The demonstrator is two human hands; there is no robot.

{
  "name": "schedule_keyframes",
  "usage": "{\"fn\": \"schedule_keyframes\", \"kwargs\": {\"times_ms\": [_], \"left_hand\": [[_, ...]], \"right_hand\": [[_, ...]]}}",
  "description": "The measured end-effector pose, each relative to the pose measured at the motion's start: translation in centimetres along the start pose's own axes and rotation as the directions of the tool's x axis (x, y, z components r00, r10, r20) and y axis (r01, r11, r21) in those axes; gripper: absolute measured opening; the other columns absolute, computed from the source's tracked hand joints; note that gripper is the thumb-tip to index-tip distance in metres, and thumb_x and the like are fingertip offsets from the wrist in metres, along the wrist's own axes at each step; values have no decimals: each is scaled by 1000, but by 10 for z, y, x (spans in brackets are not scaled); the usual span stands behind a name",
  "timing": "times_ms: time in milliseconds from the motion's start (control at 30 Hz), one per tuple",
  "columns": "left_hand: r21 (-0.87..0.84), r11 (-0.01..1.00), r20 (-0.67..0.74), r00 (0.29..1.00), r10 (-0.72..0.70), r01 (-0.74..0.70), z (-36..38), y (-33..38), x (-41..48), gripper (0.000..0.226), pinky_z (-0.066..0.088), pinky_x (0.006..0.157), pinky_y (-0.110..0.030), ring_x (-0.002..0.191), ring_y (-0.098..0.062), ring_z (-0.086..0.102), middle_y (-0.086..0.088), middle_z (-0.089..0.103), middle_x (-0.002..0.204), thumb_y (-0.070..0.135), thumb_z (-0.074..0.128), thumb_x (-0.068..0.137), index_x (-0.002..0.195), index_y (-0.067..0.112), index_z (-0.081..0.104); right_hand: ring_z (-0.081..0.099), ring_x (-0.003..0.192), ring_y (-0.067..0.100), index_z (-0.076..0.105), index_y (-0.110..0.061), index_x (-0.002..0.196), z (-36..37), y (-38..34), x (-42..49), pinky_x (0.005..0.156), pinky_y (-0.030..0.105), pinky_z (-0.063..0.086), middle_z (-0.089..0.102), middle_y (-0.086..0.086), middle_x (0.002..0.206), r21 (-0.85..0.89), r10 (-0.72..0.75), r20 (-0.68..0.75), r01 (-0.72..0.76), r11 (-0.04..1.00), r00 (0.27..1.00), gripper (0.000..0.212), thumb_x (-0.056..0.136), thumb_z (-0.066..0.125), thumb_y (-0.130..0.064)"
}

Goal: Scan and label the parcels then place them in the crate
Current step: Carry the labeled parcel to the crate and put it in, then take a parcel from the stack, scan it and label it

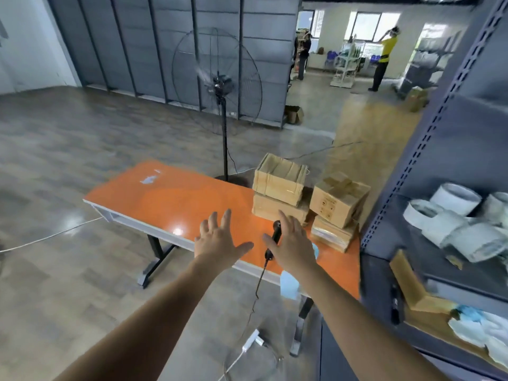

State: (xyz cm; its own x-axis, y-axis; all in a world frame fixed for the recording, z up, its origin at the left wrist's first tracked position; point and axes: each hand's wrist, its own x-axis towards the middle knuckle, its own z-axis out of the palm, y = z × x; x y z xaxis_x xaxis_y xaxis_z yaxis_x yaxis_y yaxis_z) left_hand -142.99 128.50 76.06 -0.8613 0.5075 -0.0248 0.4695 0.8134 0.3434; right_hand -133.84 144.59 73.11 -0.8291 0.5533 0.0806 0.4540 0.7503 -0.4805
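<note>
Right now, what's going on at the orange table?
A person reaches over the orange table with left hand and right hand open, holding nothing. A black corded scanner lies on the table, partly hidden by the right hand. Cardboard parcels sit in two stacks at the right end, untouched. No crate is in view.

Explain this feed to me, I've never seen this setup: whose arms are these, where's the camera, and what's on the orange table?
No machine here: a person wears one camera on the head, looking forward and down. The bare arms are theirs. The left hand and right hand reach out, fingers spread, holding nothing. On the orange table lie a black corded barcode scanner, partly behind the right hand, and cardboard parcels in two stacks. White paper rolls sit on the shelf rack at right. No crate shows.
</note>
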Motion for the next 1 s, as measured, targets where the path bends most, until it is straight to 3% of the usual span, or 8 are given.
{"fn": "schedule_keyframes", "kwargs": {"times_ms": [200,467,667,767,833,900,1000], "left_hand": [[-4,999,18,999,47,-47,0,4,96,97,34,108,-51,145,-30,13,-4,8,159,67,55,83,153,28,-1],[-76,987,114,982,153,-145,15,16,225,92,34,106,-51,144,-32,14,-5,8,159,58,58,86,154,28,2],[-213,948,230,931,284,-236,24,29,325,85,34,107,-51,142,-32,17,-7,13,157,49,58,89,153,25,9],[-368,913,342,887,310,-178,34,36,362,75,37,106,-47,137,-33,28,-12,26,149,41,56,92,151,17,17],[-472,875,399,860,319,-106,42,42,379,60,47,94,-43,125,-35,46,-14,41,140,37,52,93,146,16,31],[-548,833,422,836,351,-73,44,49,390,48,51,72,-43,104,-39,59,-25,55,123,37,47,92,129,7,48],[-570,821,442,834,331,-23,45,50,400,42,43,54,-34,91,-37,62,-23,59,112,29,48,88,122,6,53]], "right_hand": [[22,147,32,9,-31,157,-6,5,82,110,50,37,16,7,162,-37,56,-24,-57,998,998,77,95,40,-65],[19,149,29,8,-32,157,2,17,178,111,47,35,14,8,163,-26,236,-90,-239,971,968,79,94,38,-68],[23,148,29,8,-27,157,21,21,242,111,50,34,17,7,163,104,494,-138,-484,869,858,84,92,40,-69],[29,145,29,10,-23,157,25,19,263,111,47,34,24,8,161,223,612,-162,-576,787,774,85,93,46,-64],[31,142,31,13,-19,156,27,18,272,110,48,35,29,11,158,229,653,-191,-614,755,732,84,93,48,-62],[33,139,32,19,-13,155,28,19,278,107,48,36,35,13,153,228,684,-213,-645,729,697,82,94,49,-59],[28,141,36,23,-11,154,22,23,283,109,52,34,33,14,155,298,766,-189,-707,641,614,84,92,51,-61]]}}
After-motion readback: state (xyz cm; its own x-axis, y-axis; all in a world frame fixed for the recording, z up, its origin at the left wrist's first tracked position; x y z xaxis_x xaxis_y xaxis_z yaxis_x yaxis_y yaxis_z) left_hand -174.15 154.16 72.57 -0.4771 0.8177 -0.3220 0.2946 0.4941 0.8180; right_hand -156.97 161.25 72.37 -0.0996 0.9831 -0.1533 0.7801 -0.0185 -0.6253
